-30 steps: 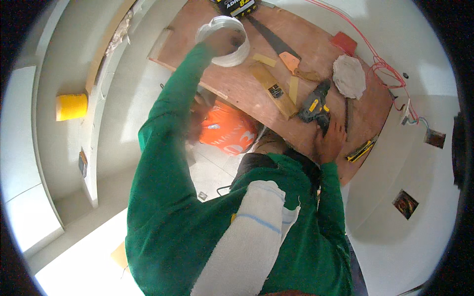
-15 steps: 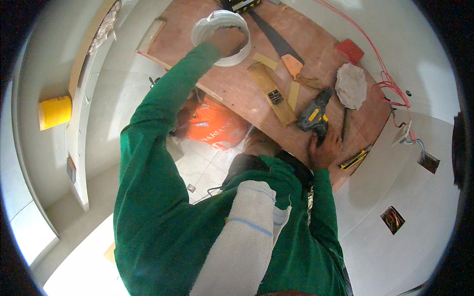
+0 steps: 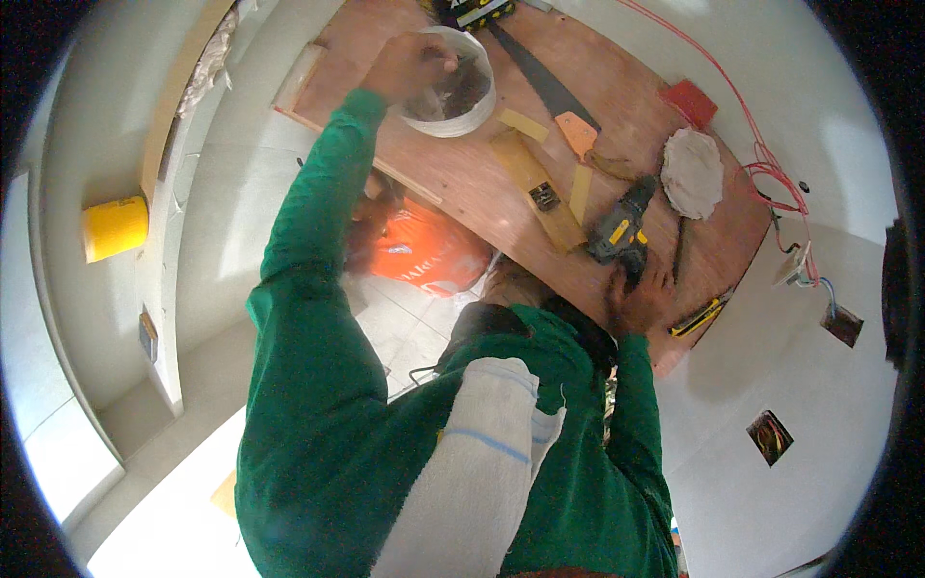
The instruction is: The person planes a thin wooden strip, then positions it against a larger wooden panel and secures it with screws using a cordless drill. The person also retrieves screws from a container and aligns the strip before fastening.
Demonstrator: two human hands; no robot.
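1. Green sleeve runs up to left hand (image 3: 409,65), fingers closed on rim of a white tub (image 3: 451,91), gripping it at the near-left edge. Tub sits over the far-left part of the board (image 3: 462,173); can't tell if it's lifted or resting. Dark contents inside, too blurred to tell what.
2. Right hand (image 3: 638,297) at board's near edge, fingers curled just below the drill (image 3: 621,229), touching or nearly so; can't tell if it's actually gripping.
3. Drill: black w/ yellow, lying on board, just right of a long wood strip (image 3: 536,188).
4. Saw (image 3: 544,87) w/ orange handle lies diagonally, right of tub, well apart from drill.
5. Round pale pad (image 3: 692,171) right of drill; red block (image 3: 689,103) beyond it near far-right edge.
6. Yellow-black tool (image 3: 700,316) at board's near-right corner, just right of rt hand.
7. Red wire (image 3: 742,125) trails off board's right side to wall.
8. Orange bag (image 3: 424,252) on floor under board.
9. Yellow box (image 3: 114,227) on ledge far left.
10. White cloth (image 3: 482,453) over shoulder.
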